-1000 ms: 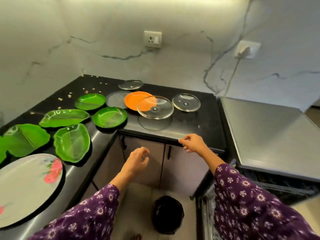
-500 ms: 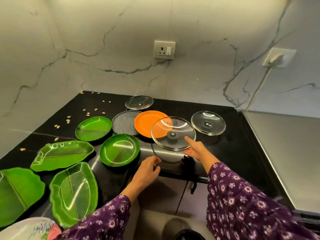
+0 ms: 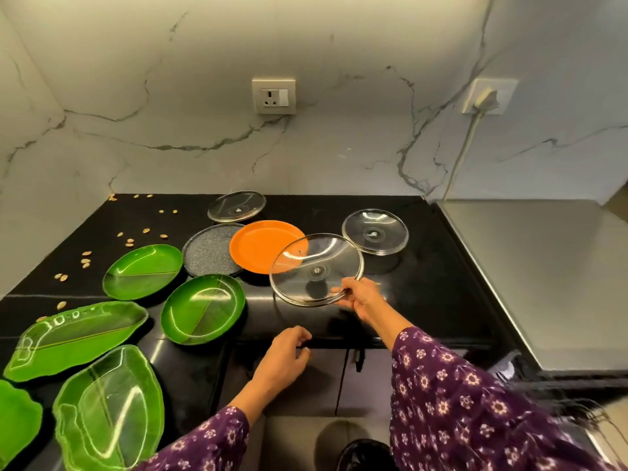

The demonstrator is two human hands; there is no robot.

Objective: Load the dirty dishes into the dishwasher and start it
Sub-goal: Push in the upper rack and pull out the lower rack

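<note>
My right hand (image 3: 360, 297) grips the near rim of a large clear glass lid (image 3: 316, 268), which tilts up off the black counter (image 3: 424, 300) and overlaps an orange plate (image 3: 261, 244). My left hand (image 3: 283, 360) hangs loosely curled, holding nothing, just in front of the counter's front edge. Two more glass lids lie flat: one at the back (image 3: 237, 205), one to the right (image 3: 374, 231). A grey speckled plate (image 3: 207, 254), two round green plates (image 3: 142, 271) (image 3: 203, 309) and leaf-shaped green plates (image 3: 73, 338) (image 3: 108, 409) lie at the left.
The dishwasher's steel top (image 3: 543, 277) adjoins the counter on the right. Seeds (image 3: 85, 261) are scattered on the counter's back left. Cabinet doors with dark handles (image 3: 358, 360) sit under the counter. A black bin (image 3: 365, 453) stands on the floor below. Wall sockets (image 3: 273, 96) are behind.
My right hand reached forward onto the counter and took hold of the large glass lid's rim, raising its near edge. My left hand moved up near the counter's front edge. The view shifted closer.
</note>
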